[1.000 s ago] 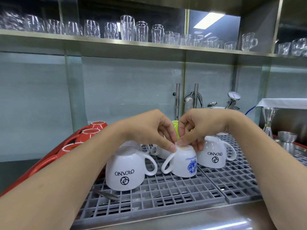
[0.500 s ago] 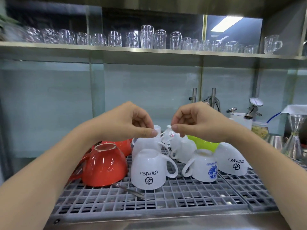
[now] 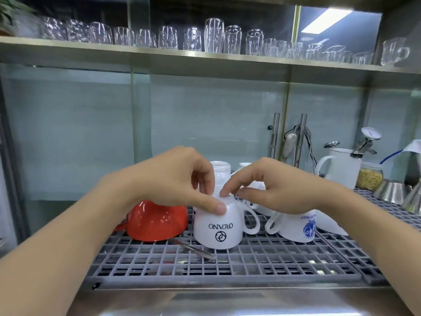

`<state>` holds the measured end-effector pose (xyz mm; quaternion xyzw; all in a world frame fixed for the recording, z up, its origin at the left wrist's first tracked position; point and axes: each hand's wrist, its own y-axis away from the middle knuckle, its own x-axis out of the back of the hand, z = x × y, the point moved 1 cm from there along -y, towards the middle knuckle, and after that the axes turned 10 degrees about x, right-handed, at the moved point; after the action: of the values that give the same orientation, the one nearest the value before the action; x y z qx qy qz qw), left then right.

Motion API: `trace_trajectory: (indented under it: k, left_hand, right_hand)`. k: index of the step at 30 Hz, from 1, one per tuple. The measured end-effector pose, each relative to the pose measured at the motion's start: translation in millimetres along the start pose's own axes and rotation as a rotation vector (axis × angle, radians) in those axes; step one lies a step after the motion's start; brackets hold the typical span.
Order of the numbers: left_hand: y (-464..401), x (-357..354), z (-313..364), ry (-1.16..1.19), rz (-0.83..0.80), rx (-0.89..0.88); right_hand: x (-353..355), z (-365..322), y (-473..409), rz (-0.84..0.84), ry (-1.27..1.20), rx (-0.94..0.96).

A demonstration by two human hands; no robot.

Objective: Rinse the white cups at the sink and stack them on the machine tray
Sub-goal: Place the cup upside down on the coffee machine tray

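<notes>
While left hand (image 3: 173,179) grips white cup (image 3: 218,226) (upside down), right hand (image 3: 271,188) touches it.

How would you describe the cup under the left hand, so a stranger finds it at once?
Start at the grey grid tray. Near its front stands an upside-down white cup, just right of the red cup. It alone shows black ORGANO lettering, and the left hand grips its base.

Café bar; glassware shelf (image 3: 205,55); cup tray (image 3: 227,267)
</notes>
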<state>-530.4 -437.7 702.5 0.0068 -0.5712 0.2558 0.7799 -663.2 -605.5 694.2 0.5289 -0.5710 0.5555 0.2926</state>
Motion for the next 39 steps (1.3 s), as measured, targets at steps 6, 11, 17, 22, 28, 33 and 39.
trace_trajectory:
  k: [6, 11, 17, 22, 28, 33, 39]
  left_hand:
    - [0, -5, 3, -0.022, 0.02, 0.001]
    - [-1, -7, 2, -0.017, 0.032, -0.002]
    - [-2, -6, 0, -0.007, 0.051, -0.002]
    - [-7, -3, -7, 0.043, 0.132, 0.027]
    - [-12, -6, -19, -0.051, 0.101, 0.059]
    - [-13, -5, -23, -0.101, 0.056, 0.074]
    - [-12, -5, -24, -0.174, 0.03, 0.066]
  right_hand:
    - [-1, 1, 0, -0.024, 0.045, -0.009]
    - [-1, 2, 0, -0.035, 0.046, -0.006]
    - [0, 0, 0, 0.021, 0.03, -0.021]
    - [-1, 9, -1, 0.058, 0.081, -0.104]
    - [-5, 14, -2, -0.023, 0.141, -0.186]
    - [-6, 13, -2, -0.054, 0.149, -0.207]
    - [-6, 14, -3, -0.031, 0.161, -0.191]
